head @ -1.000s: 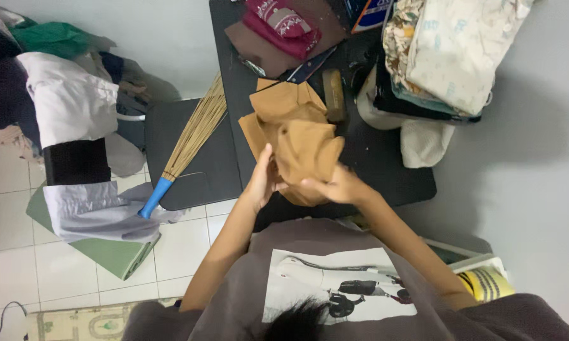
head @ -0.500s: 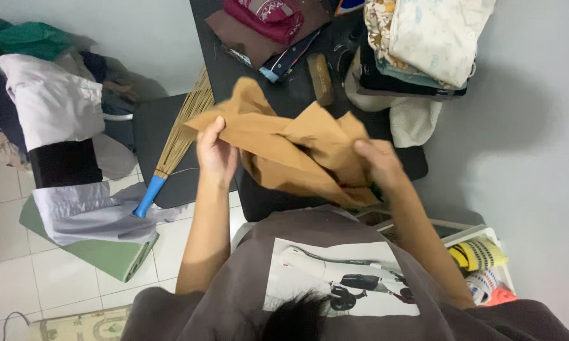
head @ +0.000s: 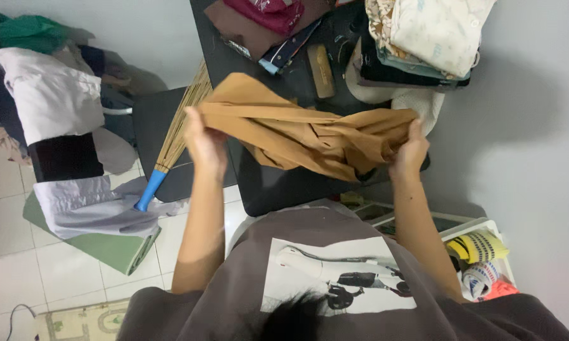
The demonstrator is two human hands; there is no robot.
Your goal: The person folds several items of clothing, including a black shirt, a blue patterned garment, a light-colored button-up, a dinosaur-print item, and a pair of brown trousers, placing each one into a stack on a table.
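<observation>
Head view: the person holds a tan cloth (head: 309,136) stretched between both hands, above the black table (head: 284,186). Left hand (head: 203,140) is clamped on the left edge of the cloth, fingers curled over the fabric. Right hand (head: 411,150) is clamped on the right end, where the fabric bunches. Hands are well apart, so the cloth hangs in a taut band with loose folds sagging in the middle; that spread looks like a way to open the piece out and find its edges.

The cloth is in the air, not resting on the table, though its lower folds come close to the tabletop.

On the far side of the table: a folded pile of patterned cloth (head: 423,35) on the right, a dark red garment (head: 275,12) at the top, a small brown block (head: 322,62) between them. These sit back from the near edge, which leaves the front strip as working room.

A straw broom (head: 174,142) with a blue handle leans across a dark stool (head: 151,123) to the left. Loose clothes (head: 47,95) are heaped on the floor further left. A white basket (head: 480,265) with rolled items stands at lower right.
</observation>
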